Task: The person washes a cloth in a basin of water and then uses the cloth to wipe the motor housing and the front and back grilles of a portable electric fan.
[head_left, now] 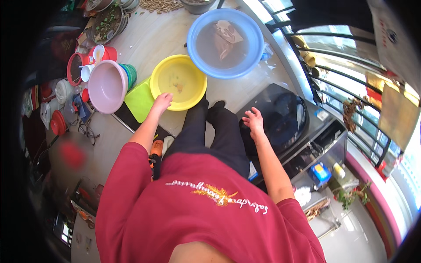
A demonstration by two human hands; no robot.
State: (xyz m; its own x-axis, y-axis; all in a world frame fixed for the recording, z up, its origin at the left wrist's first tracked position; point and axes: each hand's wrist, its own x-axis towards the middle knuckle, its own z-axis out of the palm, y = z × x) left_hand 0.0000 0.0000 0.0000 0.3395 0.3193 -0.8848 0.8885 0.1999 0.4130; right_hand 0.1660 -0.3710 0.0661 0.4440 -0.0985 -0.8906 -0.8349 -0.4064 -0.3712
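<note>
White script (243,202) with a gold motif (224,200) crosses the maroon shirt (188,219). The yellow basin (194,85), round, with brownish specks at its bottom, lies at the left hand (163,101): loosely curled, apparently empty fingers overlap its near edge, contact unclear. The right hand (254,120), fingers parted, holds nothing.

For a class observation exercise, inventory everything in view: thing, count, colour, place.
blue basin: one, blue, top
soaking material: uncounted, brownish, in blue basin
yellow basin: one, yellow, centre
pink basin: one, pink, left
flat panel: one, lime, beside yellow basin
glossy unit: one, black, right
seedling tub: one, dark, upper left
railing: one, black, right
carton: one, blue, lower right
clutter: uncountable, mixed, around edges
shirt: one, maroon, bottom
left hand: one, bare, by yellow basin
right hand: one, bare, by glossy unit
</note>
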